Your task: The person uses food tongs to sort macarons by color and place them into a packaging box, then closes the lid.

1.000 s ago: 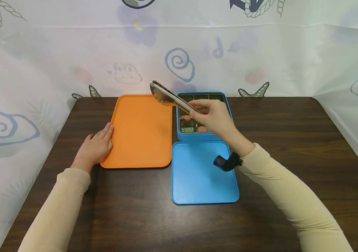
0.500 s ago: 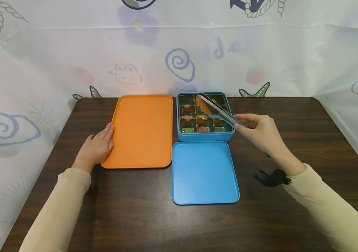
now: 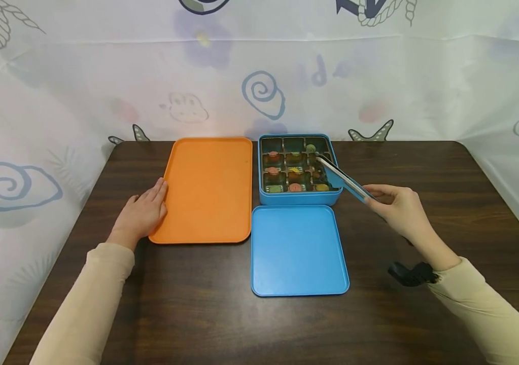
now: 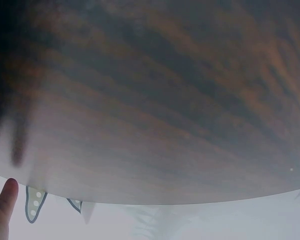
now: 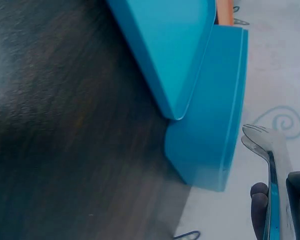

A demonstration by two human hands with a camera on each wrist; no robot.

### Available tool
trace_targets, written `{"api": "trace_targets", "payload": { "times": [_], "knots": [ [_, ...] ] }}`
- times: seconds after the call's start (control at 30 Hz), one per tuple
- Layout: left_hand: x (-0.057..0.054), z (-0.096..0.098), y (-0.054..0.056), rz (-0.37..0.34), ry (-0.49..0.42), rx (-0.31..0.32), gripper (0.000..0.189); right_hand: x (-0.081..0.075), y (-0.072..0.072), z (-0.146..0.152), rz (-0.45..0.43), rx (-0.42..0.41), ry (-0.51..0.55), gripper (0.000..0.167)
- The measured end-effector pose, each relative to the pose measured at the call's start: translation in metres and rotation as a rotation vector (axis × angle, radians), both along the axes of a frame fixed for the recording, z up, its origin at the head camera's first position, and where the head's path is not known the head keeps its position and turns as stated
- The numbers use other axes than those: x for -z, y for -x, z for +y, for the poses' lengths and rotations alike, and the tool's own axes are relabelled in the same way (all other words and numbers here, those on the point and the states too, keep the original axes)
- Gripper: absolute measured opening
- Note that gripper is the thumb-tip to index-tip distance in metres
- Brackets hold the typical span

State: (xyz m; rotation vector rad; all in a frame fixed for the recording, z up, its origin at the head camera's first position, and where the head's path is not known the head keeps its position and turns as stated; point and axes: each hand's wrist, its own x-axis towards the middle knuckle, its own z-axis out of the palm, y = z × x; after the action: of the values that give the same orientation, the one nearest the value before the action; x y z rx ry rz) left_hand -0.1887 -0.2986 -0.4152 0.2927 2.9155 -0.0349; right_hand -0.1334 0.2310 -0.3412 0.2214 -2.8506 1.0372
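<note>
Metal tongs [image 3: 345,176] with fork-like tips are pinched near their back end by my right hand [image 3: 398,209]. Their tips point left and reach over the right side of a blue box [image 3: 298,198] divided into compartments. Small red, green and yellow pieces lie in several compartments. In the right wrist view, the pronged tips of the tongs [image 5: 262,137] stand slightly apart with nothing visible between them. My left hand [image 3: 141,214] lies with fingers extended along the left edge of an orange tray [image 3: 204,197]; its thumb [image 4: 5,202] peeks into the left wrist view.
A flat blue tray [image 3: 299,253] lies directly in front of the box, its left edge beside the orange tray. All stand on a dark wooden table [image 3: 186,304]. A white printed cloth [image 3: 222,76] hangs behind the table's far edge.
My right hand has moved right and toward me with the tongs, their tips passing from over the orange tray's far corner to over the box's right side. The left hand stays put.
</note>
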Motion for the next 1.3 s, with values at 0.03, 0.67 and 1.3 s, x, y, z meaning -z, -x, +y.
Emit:
{"api": "trace_targets", "payload": {
  "times": [0.03, 0.67, 1.3],
  "knots": [
    [0.000, 0.000, 0.000, 0.000, -0.001, -0.001, 0.059, 0.002, 0.000, 0.002, 0.000, 0.003, -0.002, 0.035],
    [0.000, 0.002, -0.001, 0.003, -0.005, -0.008, 0.059, 0.014, 0.001, 0.005, -0.009, 0.021, 0.011, 0.040],
    [0.000, 0.002, 0.001, -0.006, 0.006, -0.010, 0.059, 0.028, 0.014, 0.035, 0.064, 0.121, 0.070, 0.054]
  ]
}}
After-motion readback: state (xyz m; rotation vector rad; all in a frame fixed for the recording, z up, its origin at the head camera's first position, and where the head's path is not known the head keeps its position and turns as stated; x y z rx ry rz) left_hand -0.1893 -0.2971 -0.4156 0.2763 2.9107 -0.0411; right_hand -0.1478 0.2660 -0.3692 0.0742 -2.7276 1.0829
